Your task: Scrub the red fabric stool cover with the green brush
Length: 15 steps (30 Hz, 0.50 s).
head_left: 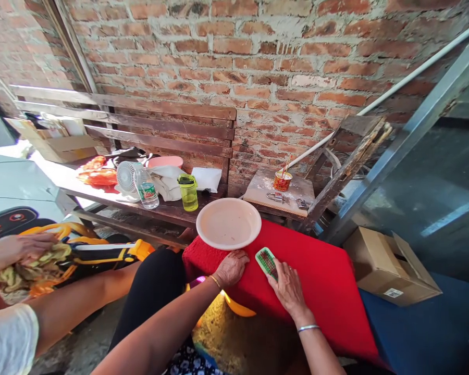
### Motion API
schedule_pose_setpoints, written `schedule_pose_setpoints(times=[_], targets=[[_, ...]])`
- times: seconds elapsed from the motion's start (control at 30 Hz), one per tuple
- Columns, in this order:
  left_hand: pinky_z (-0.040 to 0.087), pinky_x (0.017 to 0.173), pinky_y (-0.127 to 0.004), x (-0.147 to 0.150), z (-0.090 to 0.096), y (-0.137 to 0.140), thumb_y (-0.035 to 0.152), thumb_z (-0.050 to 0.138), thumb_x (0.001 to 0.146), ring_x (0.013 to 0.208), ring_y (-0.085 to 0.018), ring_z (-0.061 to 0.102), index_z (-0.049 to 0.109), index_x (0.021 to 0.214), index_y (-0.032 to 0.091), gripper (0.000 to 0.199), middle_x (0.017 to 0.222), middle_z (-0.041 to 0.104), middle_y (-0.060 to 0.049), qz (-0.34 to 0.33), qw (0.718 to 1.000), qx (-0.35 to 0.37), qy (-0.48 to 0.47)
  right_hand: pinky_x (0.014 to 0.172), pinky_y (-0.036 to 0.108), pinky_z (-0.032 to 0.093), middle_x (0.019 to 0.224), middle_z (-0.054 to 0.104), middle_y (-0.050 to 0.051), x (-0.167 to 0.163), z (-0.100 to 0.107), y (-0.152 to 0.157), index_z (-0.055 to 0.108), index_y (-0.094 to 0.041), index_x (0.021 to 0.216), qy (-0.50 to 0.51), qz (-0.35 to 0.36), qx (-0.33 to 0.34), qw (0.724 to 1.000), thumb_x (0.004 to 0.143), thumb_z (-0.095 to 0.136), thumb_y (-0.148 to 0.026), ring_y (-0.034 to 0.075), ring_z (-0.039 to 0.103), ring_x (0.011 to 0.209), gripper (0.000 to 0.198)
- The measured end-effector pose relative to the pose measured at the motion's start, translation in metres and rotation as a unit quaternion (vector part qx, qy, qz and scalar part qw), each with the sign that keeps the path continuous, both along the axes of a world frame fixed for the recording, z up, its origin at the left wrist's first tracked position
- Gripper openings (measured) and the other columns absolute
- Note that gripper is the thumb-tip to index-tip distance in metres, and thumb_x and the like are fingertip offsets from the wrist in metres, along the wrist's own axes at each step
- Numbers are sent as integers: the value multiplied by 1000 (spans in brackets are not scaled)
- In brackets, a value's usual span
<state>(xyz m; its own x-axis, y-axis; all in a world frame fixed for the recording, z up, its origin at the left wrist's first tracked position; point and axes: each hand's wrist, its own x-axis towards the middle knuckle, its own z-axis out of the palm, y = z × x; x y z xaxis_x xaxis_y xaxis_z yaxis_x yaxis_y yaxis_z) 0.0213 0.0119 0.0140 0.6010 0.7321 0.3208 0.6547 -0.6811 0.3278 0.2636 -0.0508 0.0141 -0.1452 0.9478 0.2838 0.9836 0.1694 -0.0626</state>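
My right hand point(286, 285) is closed around a green scrubbing brush point(264, 259), whose dark bristles face up, just above or on the red cloth point(308, 260). My left hand point(233, 266) rests on the cloth's near edge, fingers bent and pressed together; whether they pinch anything is hidden. Right beyond my left hand stands a pale pinkish basin point(230, 223), with a few dark specks inside. The red cloth covers a low surface in front of me and drapes down its near side.
Another person's hand point(27, 247) holds crumpled cloth at left, near a yellow-black frame. Behind is a wooden bench point(172, 208) with a green bottle point(188, 194), water bottle point(147, 194) and fan point(127, 177). A small table point(254, 195) holds a noodle cup point(282, 182) and padlocks. Cardboard box point(386, 271) at right.
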Motion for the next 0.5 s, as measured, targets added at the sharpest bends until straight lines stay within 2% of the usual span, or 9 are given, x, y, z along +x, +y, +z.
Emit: schedule_pose_setpoints(times=[0.07, 0.13, 0.2, 0.3, 0.37, 0.43, 0.5], targets=[[49, 107, -41, 0, 0, 0, 2, 47, 87, 111, -24, 62, 69, 106, 17, 32, 112, 69, -10, 1, 1000, -3, 1, 100, 49, 48, 123, 69, 19, 22, 10, 4, 55, -16, 140, -10, -73, -20, 997, 101, 47, -41, 32, 67, 112, 47], [49, 107, -42, -1, -1, 1, 2, 48, 87, 111, -24, 62, 69, 106, 17, 32, 111, 69, -9, 1, 1000, -6, 0, 94, 49, 50, 118, 70, 21, 58, 21, 2, 55, -12, 139, -11, -168, -38, 985, 101, 42, -43, 34, 68, 106, 50], [49, 107, -41, -1, 0, 1, 2, 48, 87, 110, -24, 63, 68, 106, 17, 32, 111, 68, -9, 0, 1000, -7, 0, 87, 49, 52, 113, 70, 24, 99, 30, -6, 54, -7, 139, 5, -280, -56, 958, 102, 36, -46, 36, 69, 100, 57], [49, 106, -41, 1, 0, 1, 2, 47, 87, 110, -25, 62, 68, 106, 18, 32, 111, 68, -10, 0, 1000, -9, 0, 80, 50, 52, 112, 68, 28, 148, 38, -27, 53, -4, 139, 53, -426, -68, 901, 101, 26, -57, 39, 69, 98, 71], [49, 106, -41, 1, 1, 0, 3, 47, 87, 111, -24, 63, 68, 106, 18, 32, 111, 69, -10, 1, 1000, -9, -1, 80, 50, 52, 113, 67, 29, 162, 40, -39, 53, -4, 140, 80, -451, -63, 887, 99, 21, -64, 41, 69, 99, 79], [49, 107, -41, 2, 2, -1, 4, 47, 88, 111, -24, 63, 69, 106, 19, 31, 111, 69, -9, 2, 1000, -10, -2, 83, 50, 52, 114, 67, 29, 159, 38, -45, 51, -5, 142, 104, -423, -45, 899, 97, 18, -69, 41, 68, 101, 85], [48, 108, -41, 3, 3, -2, 5, 48, 88, 111, -24, 63, 69, 106, 19, 31, 111, 69, -9, 6, 1000, -10, -3, 85, 50, 52, 118, 68, 27, 140, 31, -46, 51, -7, 142, 132, -360, -17, 923, 96, 17, -72, 39, 68, 103, 87]])
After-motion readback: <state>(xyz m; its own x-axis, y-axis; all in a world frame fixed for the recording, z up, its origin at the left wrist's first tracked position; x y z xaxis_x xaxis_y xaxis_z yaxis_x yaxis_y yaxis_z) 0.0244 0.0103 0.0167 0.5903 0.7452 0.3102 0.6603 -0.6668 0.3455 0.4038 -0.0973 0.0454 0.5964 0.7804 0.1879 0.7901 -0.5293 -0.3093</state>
